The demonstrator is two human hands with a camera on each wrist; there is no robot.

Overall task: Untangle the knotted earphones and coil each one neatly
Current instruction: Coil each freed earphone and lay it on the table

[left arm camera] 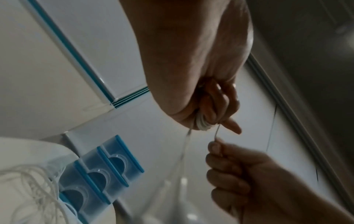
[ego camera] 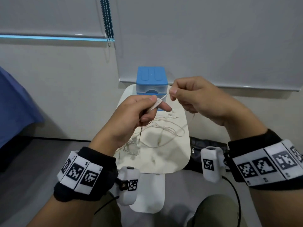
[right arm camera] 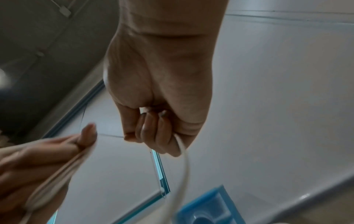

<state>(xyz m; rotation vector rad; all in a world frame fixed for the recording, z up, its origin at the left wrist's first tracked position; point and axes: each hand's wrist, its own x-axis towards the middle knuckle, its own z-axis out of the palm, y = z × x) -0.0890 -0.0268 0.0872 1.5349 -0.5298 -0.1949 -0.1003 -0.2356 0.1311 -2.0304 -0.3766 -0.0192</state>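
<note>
A small rounded white tabletop (ego camera: 172, 161) stands before the person, with a blue-lidded clear plastic drawer box (ego camera: 152, 79) at its far edge. Loose white earphone cables (ego camera: 164, 128) lie across its middle. Both hands are raised above it, left hand (ego camera: 129, 118) beside right hand (ego camera: 200, 99).

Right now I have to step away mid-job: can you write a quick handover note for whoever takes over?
Left hand: holds a small coil of white cable wound at its fingers, thumb pressing it.
Right hand: pinches the free end of that cable, pulled taut to the coil.
On the white table: the other earphones lie loose and tangled; blue drawer box at the back.
Done: one earphone mostly wound.
Left: finish and set down this coil, then untangle and coil the rest.
</note>
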